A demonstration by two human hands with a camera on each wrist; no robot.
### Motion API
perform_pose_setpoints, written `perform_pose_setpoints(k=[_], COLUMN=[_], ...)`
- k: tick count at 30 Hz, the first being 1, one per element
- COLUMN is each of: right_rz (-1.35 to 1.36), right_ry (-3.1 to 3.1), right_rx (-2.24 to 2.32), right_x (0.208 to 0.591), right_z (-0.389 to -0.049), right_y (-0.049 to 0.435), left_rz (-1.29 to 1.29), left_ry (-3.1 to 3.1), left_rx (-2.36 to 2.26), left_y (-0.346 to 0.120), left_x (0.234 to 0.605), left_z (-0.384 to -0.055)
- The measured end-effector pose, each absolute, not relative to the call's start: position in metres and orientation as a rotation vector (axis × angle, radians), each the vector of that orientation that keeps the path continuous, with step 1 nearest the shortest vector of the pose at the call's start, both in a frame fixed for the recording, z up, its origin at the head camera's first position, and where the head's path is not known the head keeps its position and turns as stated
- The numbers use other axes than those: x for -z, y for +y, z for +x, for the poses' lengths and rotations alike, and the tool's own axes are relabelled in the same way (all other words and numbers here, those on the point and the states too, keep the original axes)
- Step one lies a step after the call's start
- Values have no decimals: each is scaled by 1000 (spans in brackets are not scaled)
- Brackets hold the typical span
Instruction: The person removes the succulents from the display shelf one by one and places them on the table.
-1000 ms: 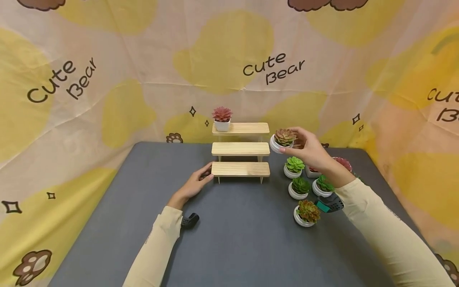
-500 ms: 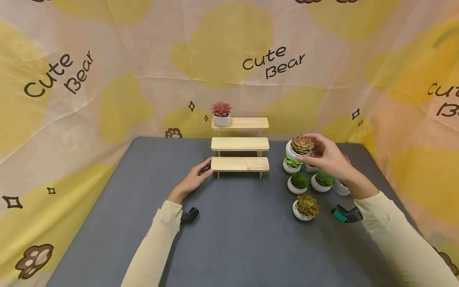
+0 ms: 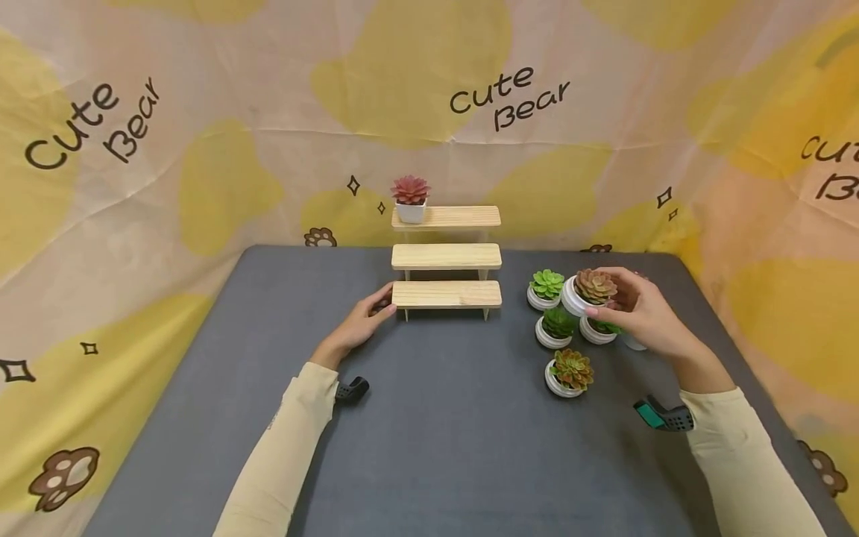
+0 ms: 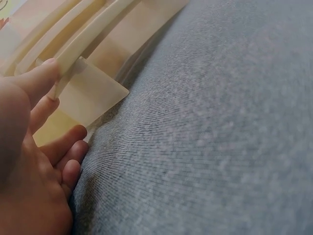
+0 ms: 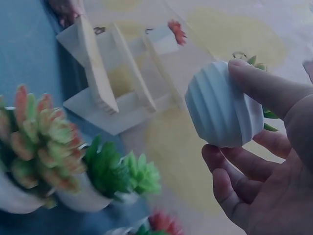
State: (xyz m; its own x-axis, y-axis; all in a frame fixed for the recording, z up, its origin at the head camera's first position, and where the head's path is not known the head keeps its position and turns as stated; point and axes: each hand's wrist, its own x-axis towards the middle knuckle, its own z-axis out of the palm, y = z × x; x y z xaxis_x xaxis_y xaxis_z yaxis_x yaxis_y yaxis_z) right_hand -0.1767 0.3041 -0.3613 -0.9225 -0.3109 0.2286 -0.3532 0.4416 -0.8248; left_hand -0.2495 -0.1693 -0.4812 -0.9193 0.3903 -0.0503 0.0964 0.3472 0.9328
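Observation:
My right hand [image 3: 649, 313] holds a potted succulent [image 3: 594, 287] with brownish-pink leaves by its white pot, thumb on one side and fingers on the other. The right wrist view shows the ribbed round pot [image 5: 220, 105] tilted on its side there. In the head view it overlaps the other plants at the right. My left hand [image 3: 359, 322] pinches the left end of the lowest board of a three-step wooden display stand [image 3: 446, 294], thumb at the board's edge in the left wrist view. A pink succulent [image 3: 411, 195] in a square white pot stands on the top step, at its left end.
Right of the stand are a light green succulent [image 3: 546, 286], a dark green one [image 3: 557, 324], a partly covered green one [image 3: 597, 330] and a red-green one [image 3: 570, 371]. A patterned cloth [image 3: 443, 97] hangs behind the grey table [image 3: 429, 418].
My right hand has carried the brownish-pink succulent rightward, away from the stand and over the other pots. The left hand keeps its place at the lowest step. The head view has tipped slightly down.

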Motion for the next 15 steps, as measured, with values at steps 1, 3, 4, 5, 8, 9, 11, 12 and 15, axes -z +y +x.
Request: perform_pose_setpoints(k=[1,3,4,5,8,9,11,12,15], right_rz=[591,552,533,514,475,468,458,456,438], right_ry=[-2629,-2641,-2656,-2677,-2738,-2747,-2753,-2755,-2754], right_rx=[-1526,-1532,-1528,-1513,-1461,-1458,-1457,-1463,-1480], right_x=[365,373,378,381,390,392,398,401,415], right_z=[-174,-170,-168,-166,-163,-162,-158,-155,-142], right_y=[307,313,316,318,326,328,332,334,337], left_rz=[438,440,442,436,440,448,451,452,443], left_ry=[2353,2363,2368,2369,2387,2393,2399,2401,2406], left_rx=[-1604,-1620,-1622,-1631,-1631,-1632,-1631,-1622,-1603], left_y=[-169,-170,-170,-170,-172,-172,-172,-171,-169], left_x=[481,480,480,480,479,478,478,478,482], left_z=[-250,-250,-250,-250,-250,-250,-249,-248,-244])
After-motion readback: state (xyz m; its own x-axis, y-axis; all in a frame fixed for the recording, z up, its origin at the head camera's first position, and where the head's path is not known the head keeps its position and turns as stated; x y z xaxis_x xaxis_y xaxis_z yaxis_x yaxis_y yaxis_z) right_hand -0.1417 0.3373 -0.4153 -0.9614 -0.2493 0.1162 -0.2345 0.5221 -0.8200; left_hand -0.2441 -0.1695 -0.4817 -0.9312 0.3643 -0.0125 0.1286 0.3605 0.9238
